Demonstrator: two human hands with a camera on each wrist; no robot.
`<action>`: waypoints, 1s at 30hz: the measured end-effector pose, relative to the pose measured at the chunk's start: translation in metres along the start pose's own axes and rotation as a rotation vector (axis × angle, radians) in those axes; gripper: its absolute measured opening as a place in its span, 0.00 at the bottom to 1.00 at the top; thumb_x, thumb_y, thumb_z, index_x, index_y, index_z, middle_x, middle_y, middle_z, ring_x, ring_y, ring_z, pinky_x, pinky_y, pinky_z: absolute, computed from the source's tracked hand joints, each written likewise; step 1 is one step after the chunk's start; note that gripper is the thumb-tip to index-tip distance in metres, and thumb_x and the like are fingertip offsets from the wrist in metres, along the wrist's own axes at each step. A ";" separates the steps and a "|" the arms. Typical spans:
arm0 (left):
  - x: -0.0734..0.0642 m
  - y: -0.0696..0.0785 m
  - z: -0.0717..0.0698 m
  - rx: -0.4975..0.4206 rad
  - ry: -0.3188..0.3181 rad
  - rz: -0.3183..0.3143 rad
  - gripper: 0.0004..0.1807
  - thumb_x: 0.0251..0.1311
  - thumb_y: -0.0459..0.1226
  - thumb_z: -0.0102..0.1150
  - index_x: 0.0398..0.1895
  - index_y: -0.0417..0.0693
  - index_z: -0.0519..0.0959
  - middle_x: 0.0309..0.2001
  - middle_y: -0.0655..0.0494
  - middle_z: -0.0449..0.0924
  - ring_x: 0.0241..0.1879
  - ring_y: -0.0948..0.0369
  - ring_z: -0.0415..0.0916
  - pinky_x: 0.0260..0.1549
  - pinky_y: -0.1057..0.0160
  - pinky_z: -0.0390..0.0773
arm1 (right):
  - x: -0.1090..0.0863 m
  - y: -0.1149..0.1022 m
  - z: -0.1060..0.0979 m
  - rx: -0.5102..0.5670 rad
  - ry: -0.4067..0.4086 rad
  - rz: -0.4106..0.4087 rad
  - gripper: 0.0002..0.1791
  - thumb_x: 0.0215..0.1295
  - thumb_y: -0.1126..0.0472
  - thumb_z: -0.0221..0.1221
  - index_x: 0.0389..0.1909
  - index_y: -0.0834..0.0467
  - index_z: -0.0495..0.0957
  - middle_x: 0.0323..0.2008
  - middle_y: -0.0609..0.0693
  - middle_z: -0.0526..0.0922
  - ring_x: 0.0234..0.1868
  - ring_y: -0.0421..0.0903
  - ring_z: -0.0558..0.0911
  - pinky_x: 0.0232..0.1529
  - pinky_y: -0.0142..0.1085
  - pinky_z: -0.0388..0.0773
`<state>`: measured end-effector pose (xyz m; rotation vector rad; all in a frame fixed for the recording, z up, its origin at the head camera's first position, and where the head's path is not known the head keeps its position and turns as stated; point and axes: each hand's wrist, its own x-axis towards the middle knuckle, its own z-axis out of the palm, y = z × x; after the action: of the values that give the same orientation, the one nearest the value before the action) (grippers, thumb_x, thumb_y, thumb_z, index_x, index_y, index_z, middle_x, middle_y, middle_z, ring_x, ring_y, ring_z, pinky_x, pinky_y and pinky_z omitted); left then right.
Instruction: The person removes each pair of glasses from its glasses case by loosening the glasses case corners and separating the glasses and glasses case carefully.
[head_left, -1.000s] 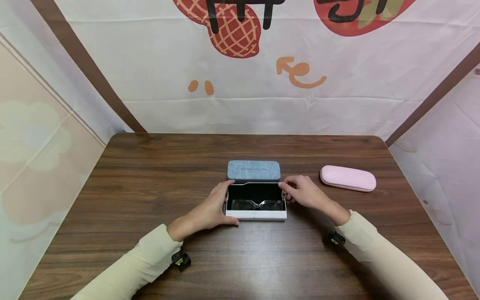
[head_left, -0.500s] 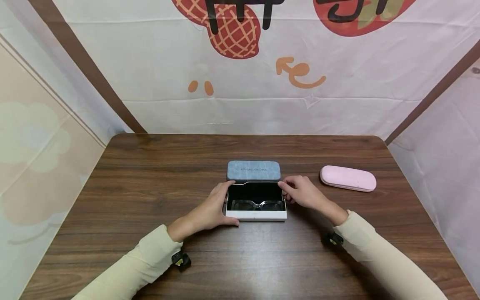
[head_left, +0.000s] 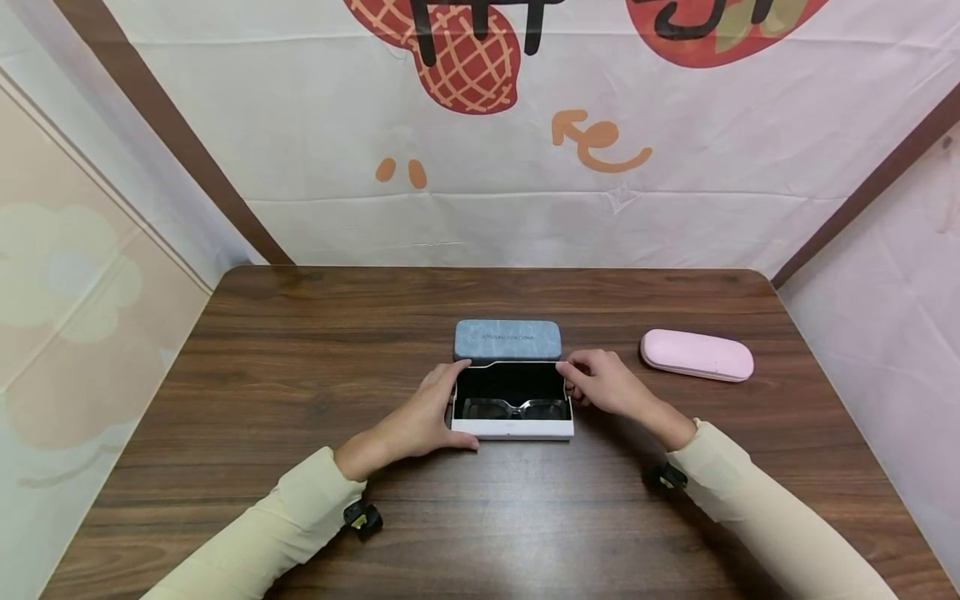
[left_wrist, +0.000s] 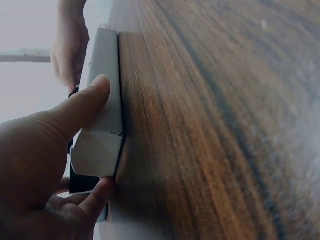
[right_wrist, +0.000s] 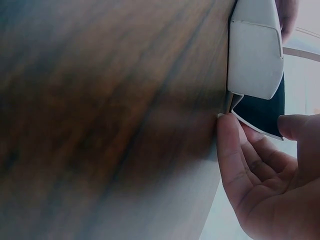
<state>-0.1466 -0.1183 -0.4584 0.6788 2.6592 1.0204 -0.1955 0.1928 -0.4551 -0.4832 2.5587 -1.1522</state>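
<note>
In the head view a white glasses case (head_left: 513, 430) stands with its lid raised, its dark lining showing. Inside lies a pair of dark-framed glasses (head_left: 519, 410). My left hand (head_left: 420, 419) grips the case's left end; in the left wrist view the thumb (left_wrist: 95, 97) presses its white front face and the fingers reach round behind. At the right end my right hand (head_left: 606, 385) pinches the corner of the lid. The right wrist view shows that lid (right_wrist: 262, 110) between thumb and fingers, with one fingertip close to the tabletop.
A blue glasses case (head_left: 507, 338) lies shut just behind the white one. Farther right is a pink glasses case (head_left: 697, 356), also shut. Everything rests on a brown wood-grain table (head_left: 315, 350), with a printed cloth backdrop (head_left: 322, 117) at its far edge.
</note>
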 end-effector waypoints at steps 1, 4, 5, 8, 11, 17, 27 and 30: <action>0.000 0.000 0.000 0.000 0.000 0.001 0.64 0.43 0.46 0.85 0.78 0.38 0.53 0.69 0.40 0.64 0.68 0.47 0.62 0.65 0.45 0.67 | 0.000 0.000 0.000 0.000 0.002 0.000 0.18 0.79 0.53 0.54 0.30 0.59 0.80 0.21 0.51 0.81 0.24 0.44 0.81 0.26 0.36 0.82; 0.000 0.000 0.000 0.000 0.000 0.000 0.64 0.43 0.46 0.85 0.79 0.38 0.53 0.69 0.40 0.64 0.67 0.47 0.62 0.65 0.45 0.67 | -0.001 -0.002 -0.001 -0.010 0.016 -0.005 0.17 0.78 0.54 0.55 0.31 0.59 0.81 0.21 0.51 0.81 0.23 0.45 0.81 0.26 0.36 0.81; 0.000 0.000 0.001 0.000 0.000 -0.001 0.64 0.43 0.46 0.84 0.79 0.38 0.53 0.69 0.40 0.64 0.67 0.47 0.62 0.65 0.45 0.67 | -0.002 -0.002 -0.001 -0.015 0.026 -0.009 0.16 0.78 0.54 0.56 0.31 0.59 0.81 0.21 0.52 0.81 0.23 0.46 0.81 0.26 0.36 0.81; 0.000 0.000 0.001 -0.001 0.000 -0.002 0.64 0.43 0.47 0.84 0.79 0.39 0.53 0.69 0.40 0.64 0.68 0.47 0.62 0.64 0.45 0.67 | -0.003 -0.003 -0.002 -0.034 0.068 -0.039 0.12 0.76 0.55 0.58 0.35 0.59 0.83 0.22 0.51 0.83 0.23 0.46 0.83 0.26 0.34 0.80; 0.000 0.000 0.001 0.000 0.001 0.000 0.64 0.43 0.47 0.84 0.78 0.39 0.53 0.70 0.40 0.63 0.69 0.46 0.61 0.65 0.44 0.67 | -0.005 -0.004 -0.004 -0.050 0.132 -0.084 0.08 0.73 0.58 0.62 0.39 0.59 0.83 0.25 0.49 0.85 0.24 0.45 0.84 0.26 0.33 0.78; 0.000 -0.001 0.001 0.004 -0.001 0.000 0.64 0.44 0.47 0.84 0.79 0.39 0.52 0.70 0.40 0.62 0.70 0.45 0.59 0.66 0.44 0.66 | -0.009 -0.011 -0.008 -0.073 0.234 -0.148 0.05 0.68 0.61 0.66 0.41 0.57 0.82 0.30 0.45 0.86 0.29 0.41 0.82 0.31 0.34 0.78; 0.000 0.000 0.001 0.009 0.002 0.004 0.64 0.44 0.47 0.84 0.79 0.39 0.52 0.70 0.41 0.63 0.70 0.46 0.60 0.65 0.44 0.67 | -0.016 -0.023 -0.007 -0.077 0.230 -0.238 0.03 0.66 0.61 0.68 0.35 0.55 0.83 0.29 0.42 0.85 0.31 0.39 0.82 0.34 0.34 0.81; 0.000 -0.001 0.001 0.011 0.004 0.006 0.64 0.44 0.48 0.84 0.79 0.38 0.52 0.70 0.40 0.63 0.70 0.46 0.60 0.66 0.44 0.67 | -0.018 -0.028 -0.005 -0.081 0.211 -0.274 0.03 0.66 0.61 0.68 0.35 0.56 0.85 0.29 0.41 0.85 0.32 0.38 0.83 0.34 0.35 0.82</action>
<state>-0.1463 -0.1180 -0.4597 0.6886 2.6699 1.0105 -0.1766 0.1861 -0.4284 -0.7913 2.7943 -1.2519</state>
